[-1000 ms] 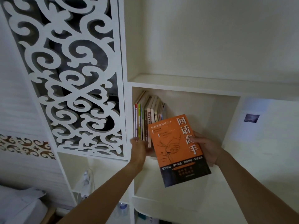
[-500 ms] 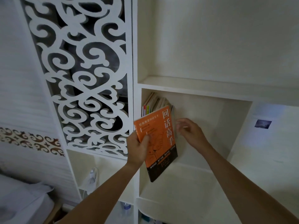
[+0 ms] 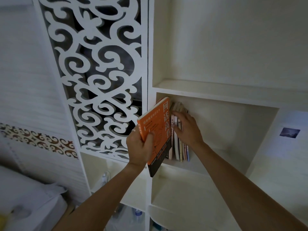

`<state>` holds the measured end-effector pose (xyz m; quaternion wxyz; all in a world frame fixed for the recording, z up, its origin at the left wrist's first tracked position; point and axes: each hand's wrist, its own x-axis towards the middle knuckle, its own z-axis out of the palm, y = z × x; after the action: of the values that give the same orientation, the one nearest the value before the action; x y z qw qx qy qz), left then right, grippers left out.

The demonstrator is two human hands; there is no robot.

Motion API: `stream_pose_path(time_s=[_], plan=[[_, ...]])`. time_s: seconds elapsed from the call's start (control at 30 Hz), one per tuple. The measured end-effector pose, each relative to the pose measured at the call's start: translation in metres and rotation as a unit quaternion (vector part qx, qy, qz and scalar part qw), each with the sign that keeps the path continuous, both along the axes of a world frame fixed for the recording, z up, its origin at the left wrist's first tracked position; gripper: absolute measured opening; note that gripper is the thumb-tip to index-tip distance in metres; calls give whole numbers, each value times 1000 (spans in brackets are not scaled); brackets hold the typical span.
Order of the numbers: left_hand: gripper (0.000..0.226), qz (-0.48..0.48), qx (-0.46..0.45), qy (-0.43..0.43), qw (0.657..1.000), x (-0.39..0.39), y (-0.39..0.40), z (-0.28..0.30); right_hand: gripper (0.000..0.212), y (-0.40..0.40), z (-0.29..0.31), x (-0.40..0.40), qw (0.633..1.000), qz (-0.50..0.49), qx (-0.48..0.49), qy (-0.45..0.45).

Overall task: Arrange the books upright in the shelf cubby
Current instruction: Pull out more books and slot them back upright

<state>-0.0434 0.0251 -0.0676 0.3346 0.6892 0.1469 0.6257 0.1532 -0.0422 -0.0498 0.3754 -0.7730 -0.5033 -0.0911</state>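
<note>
My left hand [image 3: 141, 147] grips an orange-and-black book [image 3: 158, 129] by its lower left edge and holds it upright at the left end of the white shelf cubby [image 3: 233, 130]. The book's top is inside the cubby and its black bottom hangs out below the shelf edge. Just right of it stands a row of several thin books [image 3: 180, 147], upright and slightly fanned. My right hand [image 3: 186, 127] lies flat on their spines, fingers spread, pressing them rightward. The right part of the cubby holds nothing.
A white scrollwork panel [image 3: 103, 77] stands left of the cubby. Another cubby [image 3: 216, 47] lies above and open shelves [image 3: 191, 197] below. Plastic bottles [image 3: 136, 214] stand at the bottom. A small picture [image 3: 289, 132] hangs on the right wall.
The orange book passed from my right hand to my left and turned upright at the cubby's left end. My right hand moved onto the row of books and pushed it rightward.
</note>
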Motion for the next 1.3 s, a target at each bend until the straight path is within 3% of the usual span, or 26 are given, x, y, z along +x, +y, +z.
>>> stream_pose_path(time_s=[0.27,0.57,0.7,0.9,1.17,1.3], plan=[[12,-13,33,21,999,9,-7,0,41,4,-2,9,999,6,44,-22],[10,28,25,38,999,17,-9,-5,44,-3,-8,26,997,8,68,-20],[11,32,7,35,999,22,-13,-4,49,-11,-17,23,993,-39,108,-31],[7,26,48,50,997,37,-37,3,51,-10,-18,17,991,-70,103,-41],[20,10,4,54,998,55,-50,3,38,-12,-17,16,983,-157,68,-65],[26,13,19,64,998,53,-46,-1,37,-15,-19,21,986,-125,64,-87]])
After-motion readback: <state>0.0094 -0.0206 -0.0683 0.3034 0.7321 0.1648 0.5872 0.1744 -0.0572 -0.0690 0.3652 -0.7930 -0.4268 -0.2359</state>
